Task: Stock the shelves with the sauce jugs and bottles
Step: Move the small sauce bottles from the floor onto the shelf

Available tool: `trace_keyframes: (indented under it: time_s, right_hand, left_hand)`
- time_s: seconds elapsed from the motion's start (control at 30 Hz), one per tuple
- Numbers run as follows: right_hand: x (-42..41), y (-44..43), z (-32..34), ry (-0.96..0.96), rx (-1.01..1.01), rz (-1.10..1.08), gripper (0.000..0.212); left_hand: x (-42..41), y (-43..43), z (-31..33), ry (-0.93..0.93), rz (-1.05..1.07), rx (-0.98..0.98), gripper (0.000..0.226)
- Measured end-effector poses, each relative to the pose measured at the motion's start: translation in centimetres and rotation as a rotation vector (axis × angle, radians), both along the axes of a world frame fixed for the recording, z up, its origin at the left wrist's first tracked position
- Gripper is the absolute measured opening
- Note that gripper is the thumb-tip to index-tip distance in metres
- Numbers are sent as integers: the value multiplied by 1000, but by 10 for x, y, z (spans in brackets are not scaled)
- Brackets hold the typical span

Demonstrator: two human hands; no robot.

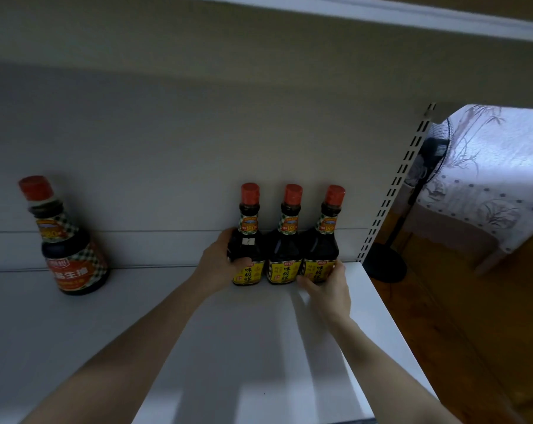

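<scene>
Both forearms reach in from the bottom edge over the white shelf [259, 347] toward its back right corner. Three small dark sauce bottles stand there in a tight row against the back panel, shoulders touching, each upright with its long axis vertical — red cap up, yellow label facing the camera. The left hand [221, 264] is wrapped around the left bottle [249, 240], thumb across its front and fingers behind. The middle bottle [285, 246] stands between, with no hand closed around it. The right hand [328, 287] curls loosely against the base of the right bottle [323, 240], fingertips on its label — whether it truly grips, I cannot tell. A larger sauce bottle [68, 240] stands well apart to the left, also upright, orange label forward.
</scene>
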State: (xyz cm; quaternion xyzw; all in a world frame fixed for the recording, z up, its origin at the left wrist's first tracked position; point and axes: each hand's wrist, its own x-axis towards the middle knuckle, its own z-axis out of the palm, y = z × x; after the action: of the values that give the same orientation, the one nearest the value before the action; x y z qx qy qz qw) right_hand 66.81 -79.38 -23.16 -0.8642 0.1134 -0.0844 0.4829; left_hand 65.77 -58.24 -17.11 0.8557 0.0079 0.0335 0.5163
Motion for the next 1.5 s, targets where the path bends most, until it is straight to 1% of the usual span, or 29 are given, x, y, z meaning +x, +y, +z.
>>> trace_keyframes:
  time_s: [0.33,0.47,0.57,0.67,0.8,0.87,0.9,0.97,1.03,1.07,1.1,1.2,1.23,1.37,1.5]
  right_hand:
    - [2,6,-1,21,-80,-73,66]
    - [1,4,1,29,-87,-45,67]
    - [-2,0,2,33,-78,15,69]
    - [-11,-6,5,44,-164,40,58]
    - [-31,-6,13,121,-349,103,56]
    - [-42,1,16,83,-416,157,51]
    - [-47,8,17,57,-434,186,50]
    - [-59,31,22,14,-457,270,52]
    - [-72,68,29,-23,-451,378,58]
    - [-80,91,32,-27,-441,437,61]
    - [-88,116,35,-34,-432,497,64]
    - [-121,196,40,-48,-426,644,69]
    - [-136,222,42,-72,-412,685,69]
    - [-202,322,42,-190,-377,870,65]
    - [-268,408,33,-208,-370,1052,64]
  left_hand:
    - [1,1,-3,8,-6,22,63]
    - [-2,-3,-3,6,16,31,64]
    - [-11,-9,-1,-26,78,90,63]
    - [-26,-6,-5,-56,104,216,72]
    - [-57,18,-9,-47,54,479,73]
    - [-79,38,-7,-92,43,601,73]
    - [-90,49,-6,-91,43,652,77]
    - [-112,74,-5,-53,57,709,88]
    - [-139,103,-1,2,110,715,90]
    - [-154,119,1,-17,143,726,90]
    - [-171,136,2,-32,139,775,87]
    - [-229,195,-6,11,189,886,62]
    - [-251,214,-10,35,210,892,60]
    - [-352,293,-20,66,402,894,63]
    - [-455,351,-30,180,621,839,72]
